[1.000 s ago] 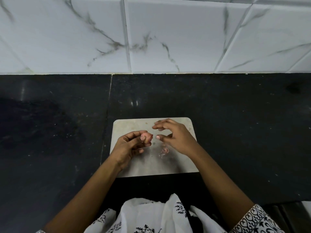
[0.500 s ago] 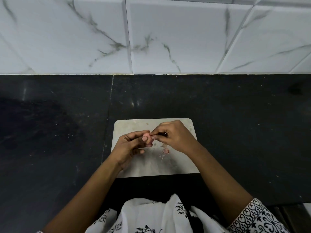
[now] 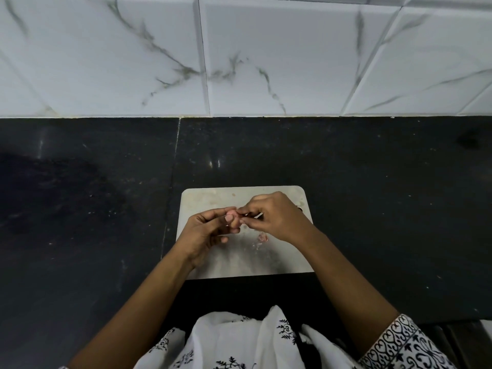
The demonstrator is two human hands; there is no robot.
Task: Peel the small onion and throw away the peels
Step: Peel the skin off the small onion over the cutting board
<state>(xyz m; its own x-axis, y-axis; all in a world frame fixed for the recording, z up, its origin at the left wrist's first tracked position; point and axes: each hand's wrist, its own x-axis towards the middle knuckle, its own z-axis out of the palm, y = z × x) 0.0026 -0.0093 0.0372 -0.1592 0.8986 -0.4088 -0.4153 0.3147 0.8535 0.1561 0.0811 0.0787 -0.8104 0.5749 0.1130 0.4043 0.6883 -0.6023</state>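
A small pink onion (image 3: 232, 212) is held above a pale cutting board (image 3: 287, 262). My left hand (image 3: 207, 235) grips it between thumb and fingers. My right hand (image 3: 274, 218) meets it from the right, its fingertips pinching at the onion's skin. Most of the onion is hidden by the fingers. A few thin pinkish peels (image 3: 262, 237) lie on the board just below my right hand.
The board lies on a black stone counter (image 3: 386, 209) near its front edge. A white marble-tiled wall (image 3: 266, 62) rises behind the counter. My white patterned clothing (image 3: 239, 342) fills the bottom of the view.
My right hand, open and apart from the onion a second ago, has closed in on it and now pinches its skin. The left hand has kept hold of the onion.
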